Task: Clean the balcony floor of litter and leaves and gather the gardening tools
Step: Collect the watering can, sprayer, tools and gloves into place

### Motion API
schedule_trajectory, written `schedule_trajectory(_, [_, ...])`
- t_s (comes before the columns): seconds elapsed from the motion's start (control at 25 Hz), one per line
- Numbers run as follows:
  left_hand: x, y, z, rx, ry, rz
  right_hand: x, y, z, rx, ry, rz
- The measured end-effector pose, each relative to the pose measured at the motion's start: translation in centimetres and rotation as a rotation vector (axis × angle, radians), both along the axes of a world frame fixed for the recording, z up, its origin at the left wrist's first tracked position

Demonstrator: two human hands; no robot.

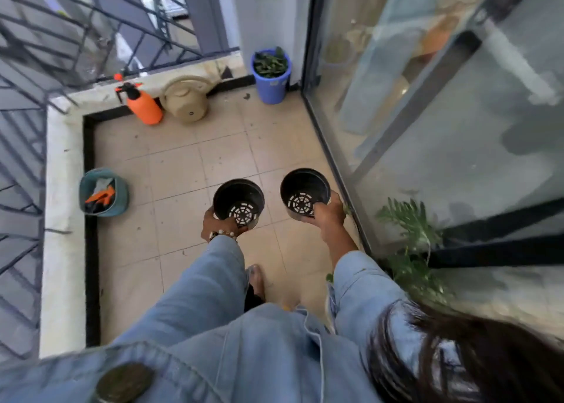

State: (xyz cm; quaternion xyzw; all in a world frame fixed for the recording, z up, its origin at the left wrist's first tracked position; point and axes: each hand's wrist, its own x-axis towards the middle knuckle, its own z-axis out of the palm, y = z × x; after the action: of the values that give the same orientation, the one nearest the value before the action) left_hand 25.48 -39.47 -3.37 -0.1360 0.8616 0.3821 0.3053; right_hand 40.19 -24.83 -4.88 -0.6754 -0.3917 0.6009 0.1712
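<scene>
Tiled balcony floor (189,164) bearing one beige watering can (186,100), one blue bucket (271,77) of leaves, one teal tool bucket (102,193), one orange sprayer (142,103). Two black pots held above it: left pot (238,202) gripped by left hand (218,224), right pot (305,193) by right hand (329,214).

black pots (238,199), orange sprayer (143,104), beige watering can (186,100), blue bucket (271,79), teal bucket (103,193).

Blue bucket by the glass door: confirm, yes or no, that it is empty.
No: the blue bucket in the far corner holds a heap of dark green leaves that reaches its rim.
</scene>
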Motion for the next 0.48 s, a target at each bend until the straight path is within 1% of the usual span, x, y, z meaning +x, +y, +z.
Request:
schedule_trajectory(0.08, [-1.9, -1.8, 0.2, -0.013, -0.004, 0.044, -3.1, -0.6, 0.4, -0.012, 0.01, 0.074])
schedule_trajectory(0.24, [-7.3, -4.7, 0.8, 0.059, 0.005, 0.211, -10.8, -1.5, 0.7, -0.007, 0.007, 0.247])
schedule_trajectory(0.36, [-13.0, -7.1, 1.6, 0.095, 0.045, 0.33, -18.5, -2.3, 0.6, 0.024, -0.004, 0.406])
schedule_trajectory(0.48, [-18.1, -10.5, 1.1, 0.083, 0.062, 0.458, -26.5, -3.5, 0.8, 0.027, 0.028, 0.486])
